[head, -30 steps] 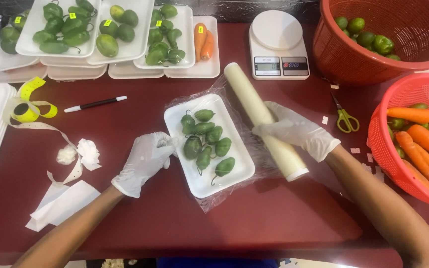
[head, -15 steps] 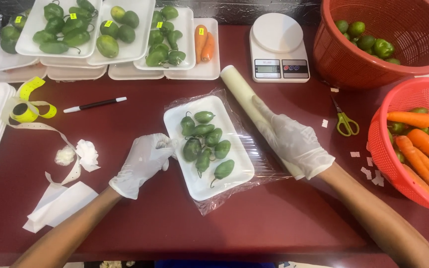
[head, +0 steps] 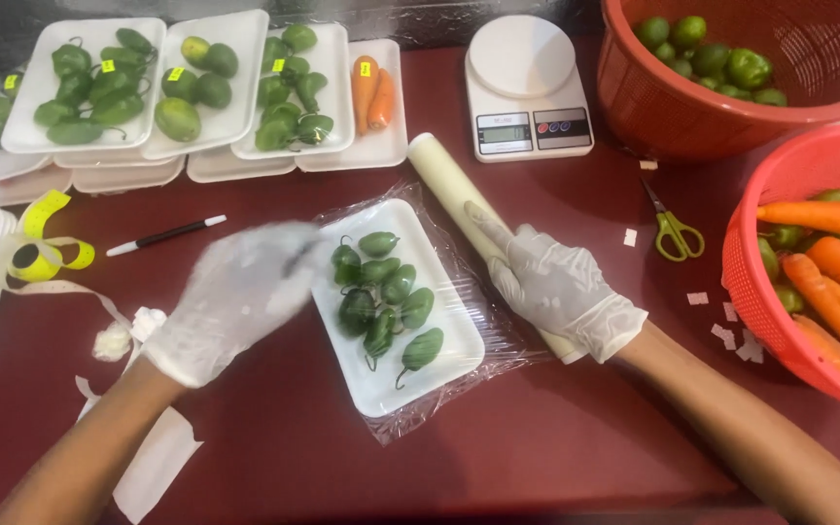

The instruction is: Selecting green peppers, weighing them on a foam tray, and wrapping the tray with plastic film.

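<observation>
Moving since half a second ago, my left hand (head: 235, 301) has come in from the bare table toward the left edge of the white tray (head: 444, 365), and it now shows as a blur. I cannot tell how far its gloved fingers are spread, and it seems to grip nothing. The tray itself has stayed put on its sheet of clear film (head: 498, 335), which sticks out past its edges and is crinkled at the near corner.

On the tray lie about eight small dark green peppers (head: 386, 301) with thin curled stems, bunched along the middle, with the white foam bare around them. The tray sits at the centre of the dark red table (head: 537, 447), tilted, its long axis running from far left to near right.

Just beside it on the right is the roll of film (head: 449, 190), a pale cream tube lying along the same slant, its far end pointing up toward the white scale (head: 527, 87) and its near end hidden under my glove. My right hand (head: 561, 292) has slid a little down the roll and rests on top of it, fingers loosely open and stretched along the tube, pressing rather than clasping.
</observation>
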